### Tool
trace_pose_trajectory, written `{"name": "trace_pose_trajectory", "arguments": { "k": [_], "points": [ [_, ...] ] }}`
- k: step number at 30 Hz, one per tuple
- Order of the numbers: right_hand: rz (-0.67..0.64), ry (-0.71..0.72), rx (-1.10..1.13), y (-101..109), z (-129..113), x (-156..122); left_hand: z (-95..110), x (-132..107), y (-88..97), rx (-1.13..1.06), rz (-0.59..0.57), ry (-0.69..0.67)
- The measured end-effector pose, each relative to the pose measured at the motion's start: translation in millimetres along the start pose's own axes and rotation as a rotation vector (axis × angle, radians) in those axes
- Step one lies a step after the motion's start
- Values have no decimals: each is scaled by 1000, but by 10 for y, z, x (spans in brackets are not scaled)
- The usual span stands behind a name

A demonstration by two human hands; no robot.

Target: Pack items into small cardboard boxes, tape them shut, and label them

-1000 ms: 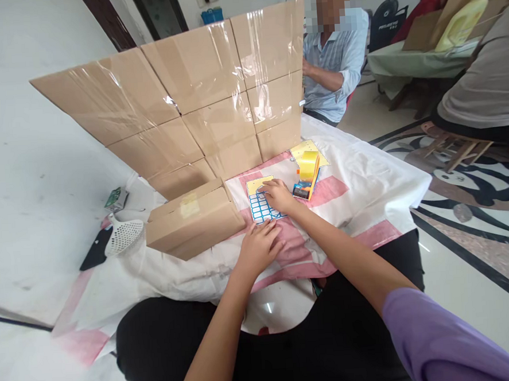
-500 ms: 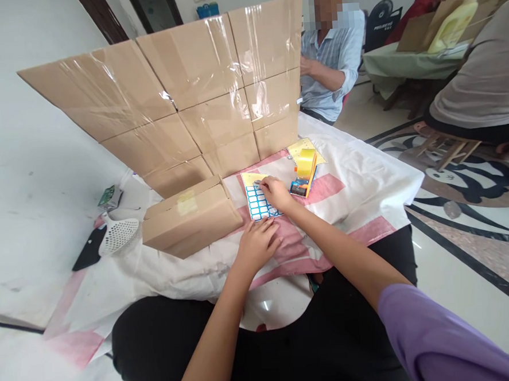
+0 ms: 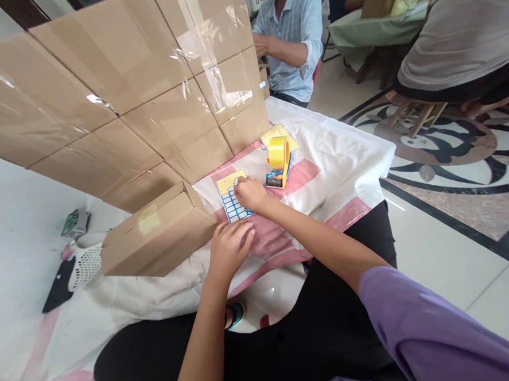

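A yellow sheet of blue-edged white labels (image 3: 231,200) lies on the white and pink cloth (image 3: 338,156). My right hand (image 3: 249,194) rests on the sheet's upper right part with fingers curled, pinching at a label. My left hand (image 3: 228,246) lies flat on the cloth just below the sheet, fingers stretched out and holding it down. A small brown cardboard box (image 3: 158,236) lies on its side left of the sheet. An orange tape dispenser with a yellow roll (image 3: 278,160) stands just right of my right hand.
A wall of stacked, tape-sealed cardboard boxes (image 3: 136,88) stands behind the sheet. A second yellow sheet (image 3: 279,136) lies beyond the dispenser. A white perforated scoop (image 3: 84,264) and a small green packet (image 3: 74,223) lie at left. One person in a blue shirt (image 3: 290,39) sits behind; another sits at right.
The camera has moved closer and to the right, so everything shifted left in view. My right hand slid slightly up the label sheet. My left hand stays flat below it.
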State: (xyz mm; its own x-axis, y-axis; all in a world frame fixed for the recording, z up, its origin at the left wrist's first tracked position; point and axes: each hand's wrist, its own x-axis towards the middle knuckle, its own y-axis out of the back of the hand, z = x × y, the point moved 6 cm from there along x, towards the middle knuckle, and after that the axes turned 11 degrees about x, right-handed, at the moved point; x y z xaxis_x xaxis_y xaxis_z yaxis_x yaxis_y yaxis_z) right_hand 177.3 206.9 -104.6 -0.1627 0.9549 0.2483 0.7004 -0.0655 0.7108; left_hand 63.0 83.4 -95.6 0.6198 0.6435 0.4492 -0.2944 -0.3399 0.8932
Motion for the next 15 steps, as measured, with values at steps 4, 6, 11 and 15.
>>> {"name": "trace_pose_trajectory", "arguments": {
  "k": [4,6,11,15],
  "points": [
    [-62,183,55,-41,-196,-34,-18,-14,169,49,143,-79],
    [-98,359,152,-111,-309,-51,-35,-44,301,96,252,-104],
    [-121,528,403,-366,-357,-43,-435,-217,792,341,623,364],
    [-105,561,524,-544,-392,-56,-900,-361,887,326,538,783]
  ]
}}
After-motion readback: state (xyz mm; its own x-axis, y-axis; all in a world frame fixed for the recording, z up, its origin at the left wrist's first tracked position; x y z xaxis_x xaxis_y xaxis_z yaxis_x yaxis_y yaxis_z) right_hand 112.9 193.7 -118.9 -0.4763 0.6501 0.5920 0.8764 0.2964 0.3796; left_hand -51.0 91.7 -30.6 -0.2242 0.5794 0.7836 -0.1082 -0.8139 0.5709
